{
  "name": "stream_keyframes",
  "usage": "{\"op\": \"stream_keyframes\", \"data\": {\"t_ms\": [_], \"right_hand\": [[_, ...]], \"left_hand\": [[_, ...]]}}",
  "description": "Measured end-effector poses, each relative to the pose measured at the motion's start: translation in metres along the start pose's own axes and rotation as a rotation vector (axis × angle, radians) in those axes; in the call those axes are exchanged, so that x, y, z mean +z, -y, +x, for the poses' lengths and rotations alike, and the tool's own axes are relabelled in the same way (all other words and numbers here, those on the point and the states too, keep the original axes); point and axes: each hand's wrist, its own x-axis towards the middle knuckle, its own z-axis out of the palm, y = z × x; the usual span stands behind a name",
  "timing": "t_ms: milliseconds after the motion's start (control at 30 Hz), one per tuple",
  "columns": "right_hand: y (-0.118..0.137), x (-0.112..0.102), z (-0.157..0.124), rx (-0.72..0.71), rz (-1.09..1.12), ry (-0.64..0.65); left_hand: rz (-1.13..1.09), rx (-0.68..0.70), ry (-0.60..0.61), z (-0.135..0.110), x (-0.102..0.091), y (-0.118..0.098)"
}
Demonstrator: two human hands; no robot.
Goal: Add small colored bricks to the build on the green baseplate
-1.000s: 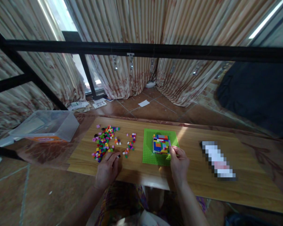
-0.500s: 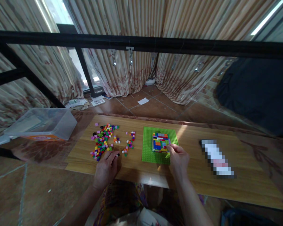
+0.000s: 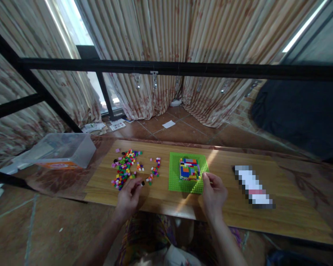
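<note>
A green baseplate [image 3: 175, 180] lies on the wooden table [image 3: 280, 214], with a small block of many-coloured bricks [image 3: 189, 169] built on it. My right hand [image 3: 214, 195] rests at the plate's front right corner, fingers curled and pinched; what it holds, if anything, I cannot make out. My left hand [image 3: 129, 197] sits on the table in front of a scatter of loose coloured bricks [image 3: 125, 168], fingertips pinched on a small black brick [image 3: 142, 183]. A smaller cluster of bricks [image 3: 154, 170] lies between the pile and the plate.
A clear plastic box [image 3: 63, 150] stands at the table's left end. A blurred-out oblong object [image 3: 252, 184] lies right of the plate. A black metal frame [image 3: 166, 68] crosses above the table, with curtains and tiled floor behind.
My right hand has drawn back from the built block to the plate's front right corner. My left hand has shifted slightly right, still at the black brick. The camera has tilted.
</note>
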Motion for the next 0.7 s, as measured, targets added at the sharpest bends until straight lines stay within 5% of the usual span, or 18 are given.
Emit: {"op": "stream_keyframes", "data": {"t_ms": [300,533,700], "right_hand": [[0.046,0.007,-0.064,0.091,0.230,0.586],[0.056,0.008,-0.077,0.087,0.288,0.668],[0.056,0.006,-0.077,0.197,0.330,0.664]], "left_hand": [[-0.882,-0.580,0.211,-0.012,0.023,-0.069],[-1.064,-0.627,0.245,-0.020,0.032,-0.095],[-0.933,-0.561,0.267,-0.019,0.030,-0.103]]}}
